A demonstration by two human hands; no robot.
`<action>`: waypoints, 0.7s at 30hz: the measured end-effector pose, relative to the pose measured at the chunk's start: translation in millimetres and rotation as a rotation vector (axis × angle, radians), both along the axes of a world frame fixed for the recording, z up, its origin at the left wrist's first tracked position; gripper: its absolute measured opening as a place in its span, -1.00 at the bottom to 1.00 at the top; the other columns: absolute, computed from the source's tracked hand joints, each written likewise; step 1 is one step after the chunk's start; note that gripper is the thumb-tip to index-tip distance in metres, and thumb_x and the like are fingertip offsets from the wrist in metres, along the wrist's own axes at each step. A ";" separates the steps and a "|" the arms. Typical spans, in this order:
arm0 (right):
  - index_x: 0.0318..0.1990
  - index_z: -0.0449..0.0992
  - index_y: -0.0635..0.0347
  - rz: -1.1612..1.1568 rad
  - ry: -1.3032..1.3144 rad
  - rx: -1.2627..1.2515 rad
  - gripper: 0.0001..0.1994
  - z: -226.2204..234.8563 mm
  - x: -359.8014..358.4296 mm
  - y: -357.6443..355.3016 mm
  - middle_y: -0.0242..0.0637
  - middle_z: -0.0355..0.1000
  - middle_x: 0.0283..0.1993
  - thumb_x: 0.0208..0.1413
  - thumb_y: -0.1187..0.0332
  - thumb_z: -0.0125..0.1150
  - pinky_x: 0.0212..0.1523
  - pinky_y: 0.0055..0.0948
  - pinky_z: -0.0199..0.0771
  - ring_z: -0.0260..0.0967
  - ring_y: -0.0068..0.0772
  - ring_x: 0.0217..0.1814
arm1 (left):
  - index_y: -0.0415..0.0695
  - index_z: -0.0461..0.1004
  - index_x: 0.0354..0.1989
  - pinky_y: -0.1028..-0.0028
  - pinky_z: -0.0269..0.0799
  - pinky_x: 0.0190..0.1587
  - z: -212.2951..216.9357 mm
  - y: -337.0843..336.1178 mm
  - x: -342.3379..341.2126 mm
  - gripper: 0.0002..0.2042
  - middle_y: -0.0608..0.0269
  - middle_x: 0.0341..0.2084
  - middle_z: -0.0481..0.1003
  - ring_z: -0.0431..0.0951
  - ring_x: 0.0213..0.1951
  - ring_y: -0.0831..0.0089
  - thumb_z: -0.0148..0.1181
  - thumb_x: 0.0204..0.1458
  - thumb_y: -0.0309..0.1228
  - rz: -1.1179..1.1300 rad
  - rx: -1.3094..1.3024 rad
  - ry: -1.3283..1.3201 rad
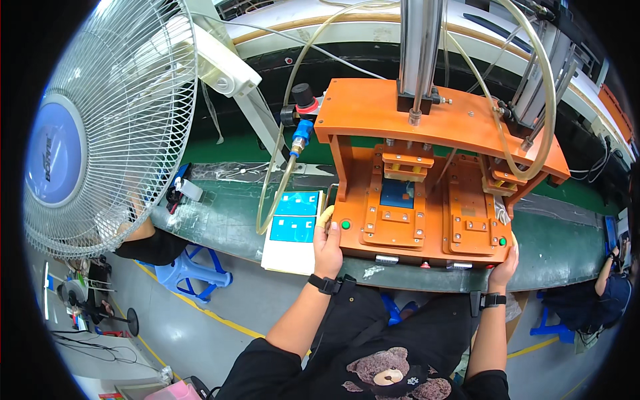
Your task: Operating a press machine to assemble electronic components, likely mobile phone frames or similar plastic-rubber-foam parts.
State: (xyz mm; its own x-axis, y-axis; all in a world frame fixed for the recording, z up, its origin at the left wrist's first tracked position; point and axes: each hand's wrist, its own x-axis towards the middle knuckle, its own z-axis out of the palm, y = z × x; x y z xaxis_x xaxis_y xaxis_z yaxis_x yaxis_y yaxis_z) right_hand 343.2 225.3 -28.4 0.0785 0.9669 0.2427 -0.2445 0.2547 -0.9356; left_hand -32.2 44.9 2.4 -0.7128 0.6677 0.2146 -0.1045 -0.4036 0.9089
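Note:
An orange two-station pneumatic press (437, 251) stands on the green bench in front of me. My left hand (327, 252) grips its left side, thumb close to a green button (345, 225); a yellow cover is on one finger. At the opposite side my right hand (505, 268) grips the press by another green button (503, 241), its fingers partly hidden. A dark blue sheet (395, 194) lies in the left station, below the raised orange pressing head (407, 165). The right station's plate (469, 225) shows no sheet.
Left of the press, blue panels with small pale pieces (293, 228) lie on white paper (285, 258). A clear air hose (268, 217) loops over them from a blue fitting (303, 130). A large fan (113, 127) fills the left; other people sit at both sides.

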 end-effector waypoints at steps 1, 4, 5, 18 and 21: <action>0.19 0.32 0.41 -0.004 0.002 -0.003 -0.55 0.0 -0.1 0.0 -0.11 0.39 0.14 0.40 0.22 -0.30 0.18 -0.38 0.35 0.38 -0.31 0.17 | -0.30 0.22 0.26 0.45 0.29 0.19 -1.1 0.7 0.0 -0.63 0.10 0.11 0.40 0.41 0.10 0.45 -0.10 0.32 -0.47 -0.003 0.000 -0.001; 0.19 0.32 0.42 0.007 0.005 0.005 -0.55 0.6 0.6 0.0 -0.09 0.39 0.14 0.40 0.22 -0.29 0.19 -0.38 0.35 0.38 -0.30 0.17 | -0.30 0.22 0.26 0.45 0.30 0.18 -3.3 1.5 -1.4 -0.63 0.10 0.10 0.40 0.42 0.08 0.45 -0.10 0.32 -0.47 -0.015 0.012 -0.022; 0.19 0.32 0.42 0.001 0.004 0.005 -0.55 0.7 0.1 0.1 -0.09 0.39 0.14 0.40 0.22 -0.29 0.19 -0.38 0.35 0.38 -0.30 0.17 | -0.30 0.21 0.26 0.45 0.30 0.17 -3.0 1.7 -1.9 -0.63 0.10 0.10 0.40 0.42 0.07 0.46 -0.10 0.32 -0.47 -0.007 0.010 -0.014; 0.22 0.30 0.45 -0.008 -0.002 0.050 -0.52 -23.4 13.2 12.5 -0.08 0.39 0.15 0.39 0.20 -0.27 0.20 -0.25 0.37 0.38 -0.22 0.17 | -0.24 0.27 0.26 0.48 0.37 0.08 -5.1 4.0 1.5 -0.63 0.22 0.07 0.39 0.47 -0.03 0.50 -0.01 0.30 -0.44 0.053 -0.021 0.035; 0.24 0.28 0.43 0.015 -0.003 0.048 -0.49 -19.8 23.3 14.7 -0.08 0.38 0.15 0.39 0.15 -0.27 0.18 -0.29 0.38 0.37 -0.24 0.18 | -0.23 0.26 0.27 0.53 0.37 0.04 -15.6 9.3 -0.7 -0.62 0.26 -0.01 0.41 0.47 -0.08 0.56 -0.02 0.29 -0.46 0.027 -0.025 0.057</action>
State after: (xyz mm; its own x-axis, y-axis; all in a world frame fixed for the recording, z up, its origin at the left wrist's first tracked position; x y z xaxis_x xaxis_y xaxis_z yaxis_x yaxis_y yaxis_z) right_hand 366.4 240.0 -48.2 0.0636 0.9551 0.2895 -0.2458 0.2962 -0.9230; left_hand -32.9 54.2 -13.2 -0.7178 0.6540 0.2388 -0.0416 -0.3827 0.9230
